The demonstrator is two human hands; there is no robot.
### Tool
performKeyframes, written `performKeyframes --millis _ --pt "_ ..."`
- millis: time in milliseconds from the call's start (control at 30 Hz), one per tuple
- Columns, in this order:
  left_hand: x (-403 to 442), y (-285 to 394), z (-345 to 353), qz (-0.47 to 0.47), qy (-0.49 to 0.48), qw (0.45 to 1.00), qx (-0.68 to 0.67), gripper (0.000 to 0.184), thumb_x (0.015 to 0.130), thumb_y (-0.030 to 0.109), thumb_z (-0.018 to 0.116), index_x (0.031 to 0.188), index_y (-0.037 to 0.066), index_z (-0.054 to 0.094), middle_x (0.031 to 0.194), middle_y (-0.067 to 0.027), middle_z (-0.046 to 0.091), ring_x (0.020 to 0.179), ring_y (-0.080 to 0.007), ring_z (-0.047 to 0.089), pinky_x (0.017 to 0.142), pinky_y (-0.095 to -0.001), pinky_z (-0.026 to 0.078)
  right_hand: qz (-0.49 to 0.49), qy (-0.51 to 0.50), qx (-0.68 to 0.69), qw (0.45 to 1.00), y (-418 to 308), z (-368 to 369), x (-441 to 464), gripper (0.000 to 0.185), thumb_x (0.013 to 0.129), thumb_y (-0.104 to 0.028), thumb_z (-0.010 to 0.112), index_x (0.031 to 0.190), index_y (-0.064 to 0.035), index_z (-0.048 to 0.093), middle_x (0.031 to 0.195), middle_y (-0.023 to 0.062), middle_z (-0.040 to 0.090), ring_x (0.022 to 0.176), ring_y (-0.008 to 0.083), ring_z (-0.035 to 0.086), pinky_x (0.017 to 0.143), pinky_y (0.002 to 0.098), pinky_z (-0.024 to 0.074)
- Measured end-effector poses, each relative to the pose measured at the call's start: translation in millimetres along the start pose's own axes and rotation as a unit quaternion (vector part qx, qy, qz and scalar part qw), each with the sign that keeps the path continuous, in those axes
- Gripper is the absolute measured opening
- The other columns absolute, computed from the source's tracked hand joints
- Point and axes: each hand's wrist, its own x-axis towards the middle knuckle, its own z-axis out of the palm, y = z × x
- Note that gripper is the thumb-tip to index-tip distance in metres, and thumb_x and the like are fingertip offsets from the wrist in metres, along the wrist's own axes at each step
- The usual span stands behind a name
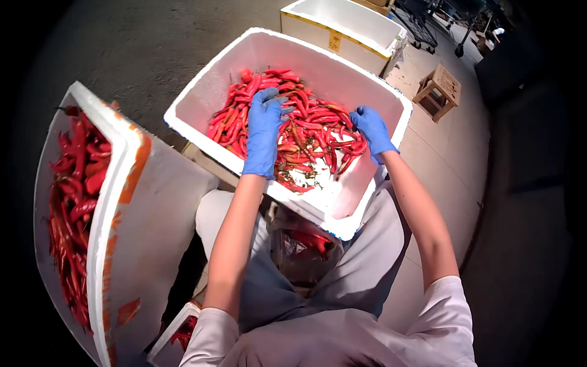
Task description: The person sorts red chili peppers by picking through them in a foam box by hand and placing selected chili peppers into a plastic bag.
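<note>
A white foam box (202,58) in front of me holds many red chili peppers (299,116), with the white floor of the box showing through near its front. Both my hands wear blue gloves. Over the peppers at the middle left, my left hand (264,125) has its fingers bent and a little apart, and nothing shows clearly in them. Towards the right wall, my right hand (371,129) is closed, fingertips pressed together beside the peppers. Whatever it may pinch is hidden.
A taller foam box (143,202) with red chilies (76,196) stands at my left. Another foam box (339,30) is behind the main one. A wooden stool (439,92) stands to the right. Below, between my legs, a clear plastic bag (299,260) has red peppers by it.
</note>
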Motion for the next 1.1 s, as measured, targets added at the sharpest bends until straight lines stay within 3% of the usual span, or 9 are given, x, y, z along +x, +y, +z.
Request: performKeyframes --millis 100,167,333,400,700,833,900,1033,1100 --pt "3 -36 -25 -0.139 0.021 0.989 0.041 0.02 0.082 0.009 0.047 0.1 0.002 0.052 0.083 -0.0076 0.06 0.075 -0.0117 0.058 0.062 -0.0198 0.046 -0.049 0.037 -0.195 0.979 41 15 52 0.027 0.07 -0.029 0.055 0.079 -0.0036 0.059 0.078 0.0189 0.058 0.071 0.0342 0.056 0.064 0.0395 0.0445" --pt "2 -52 -30 -0.206 0.037 0.972 -0.11 0.02 0.081 0.008 0.048 0.099 0.001 0.052 0.082 -0.0075 0.059 0.069 -0.0119 0.057 0.057 -0.0195 0.047 -0.046 -0.008 -0.24 0.97 53 24 68 0.026 0.07 -0.025 0.054 0.082 -0.0033 0.059 0.081 0.0199 0.058 0.075 0.0358 0.055 0.066 0.0401 0.0443" --pt "-12 -14 -12 -0.201 -0.034 0.967 -0.154 0.023 0.082 0.008 0.047 0.103 0.0 0.05 0.085 -0.0072 0.056 0.071 -0.0116 0.054 0.064 -0.0209 0.046 -0.106 -0.111 -0.336 0.929 59 69 116 0.025 0.07 -0.017 0.053 0.092 -0.0069 0.058 0.09 0.0187 0.057 0.084 0.0347 0.053 0.072 0.0398 0.0446" --pt "-15 -12 -17 -0.217 -0.047 0.964 -0.148 0.023 0.082 0.008 0.047 0.104 0.0 0.049 0.086 -0.0071 0.055 0.072 -0.0116 0.054 0.064 -0.0209 0.045 -0.242 -0.018 -0.339 0.909 65 93 132 0.03 0.07 -0.012 0.053 0.099 -0.0131 0.056 0.097 0.0153 0.056 0.091 0.0321 0.052 0.075 0.0391 0.045" --pt "-5 -10 -29 -0.196 -0.027 0.971 -0.133 0.024 0.083 0.009 0.047 0.104 -0.002 0.049 0.086 -0.0084 0.055 0.073 -0.0135 0.053 0.063 -0.0224 0.046 -0.161 -0.016 -0.445 0.881 86 129 146 0.017 0.072 -0.007 0.05 0.086 -0.0089 0.059 0.088 0.012 0.058 0.089 0.0278 0.052 0.073 0.0376 0.0466" --pt "-3 -7 -32 -0.219 -0.02 0.952 -0.214 0.023 0.083 0.009 0.047 0.104 -0.002 0.049 0.085 -0.0092 0.056 0.074 -0.0133 0.055 0.064 -0.0229 0.047 -0.273 0.034 -0.283 0.919 33 66 135 0.02 0.068 -0.006 0.056 0.088 -0.0076 0.061 0.082 0.0119 0.059 0.08 0.025 0.058 0.069 0.0333 0.0472" --pt "2 -17 -41 -0.205 -0.062 0.945 -0.246 0.023 0.083 0.009 0.047 0.104 -0.001 0.05 0.086 -0.009 0.057 0.075 -0.0133 0.056 0.064 -0.0233 0.048 -0.098 -0.084 0.006 0.992 6 38 127 0.021 0.069 -0.007 0.06 0.089 -0.0069 0.061 0.078 0.0088 0.06 0.077 0.0176 0.057 0.068 0.0283 0.0453" --pt "9 -20 -40 -0.214 -0.079 0.953 -0.201 0.021 0.082 0.01 0.05 0.102 0.002 0.053 0.086 -0.0065 0.058 0.074 -0.0132 0.057 0.067 -0.0236 0.047 -0.066 -0.194 0.297 0.933 -47 -1 52 0.02 0.073 -0.008 0.059 0.09 0.0034 0.058 0.082 0.0066 0.061 0.078 0.0126 0.056 0.072 0.0232 0.0438" --pt "7 -16 -28 -0.186 -0.069 0.98 0.008 0.023 0.08 0.011 0.055 0.101 0.005 0.054 0.088 -0.0045 0.057 0.077 -0.0109 0.055 0.071 -0.023 0.044 -0.033 -0.217 0.32 0.922 -69 -10 21 0.022 0.073 -0.008 0.06 0.091 0.0043 0.057 0.084 0.0075 0.06 0.079 0.0129 0.057 0.073 0.0228 0.0437"
